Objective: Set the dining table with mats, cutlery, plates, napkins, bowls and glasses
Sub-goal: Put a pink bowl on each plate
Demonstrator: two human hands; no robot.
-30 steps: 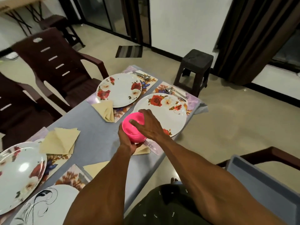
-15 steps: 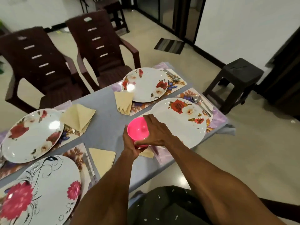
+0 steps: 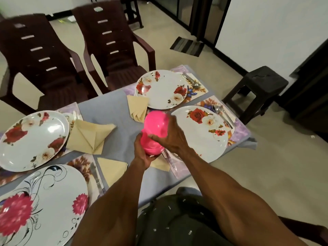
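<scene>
left hand [image 3: 142, 153] cups the underside of a stack of pink plastic bowls [image 3: 152, 144], fingers curled round it; right hand [image 3: 170, 137] grips the top pink bowl [image 3: 156, 124] by its side and appears to be lifting it off. the bowls are blurred, so how many are nested cannot be told; at least two show. the stack hangs above the grey tablecloth [image 3: 106, 110], between the folded napkin [image 3: 138, 108] and the near right plate [image 3: 200, 132].

risks, judged: nested bowls may stick, so the top one could jerk free and knock the plate or drop; the lower bowls could slip from the cupping palm; a bowl set on the napkin would sit tilted.

counts: four floral plates, four beige napkins (one [image 3: 159, 164] partly hidden under the hands), cutlery beside each plate, two brown chairs [image 3: 113, 43], one dark stool [image 3: 255, 87]. no glasses in view.
</scene>
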